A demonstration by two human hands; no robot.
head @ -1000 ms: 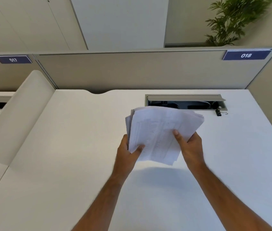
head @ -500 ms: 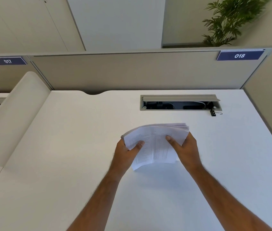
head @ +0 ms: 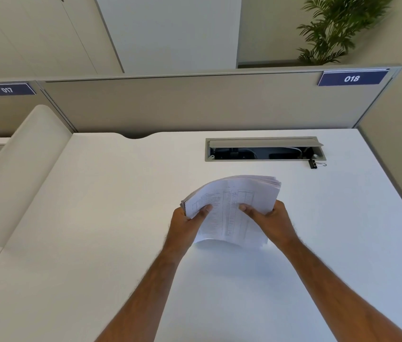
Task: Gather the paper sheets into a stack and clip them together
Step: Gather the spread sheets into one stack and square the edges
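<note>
A stack of printed paper sheets (head: 229,206) stands on its lower edge on the white desk (head: 96,230), bowed toward me, with its top edges uneven. My left hand (head: 186,224) grips the stack's left side, thumb on the front sheet. My right hand (head: 270,222) grips the right side the same way. A small black binder clip (head: 314,164) lies on the desk at the back right, well apart from both hands, beside the cable slot.
An open cable slot (head: 264,149) with a grey flap is set into the desk behind the papers. A grey partition (head: 195,104) with signs 017 and 018 closes the back. A white curved divider (head: 19,174) rises at the left. The desk's right edge runs near the wall.
The stack was held up in the air a second ago; both hands have lowered it so its bottom edge rests on the desk, and the sheets look more even.
</note>
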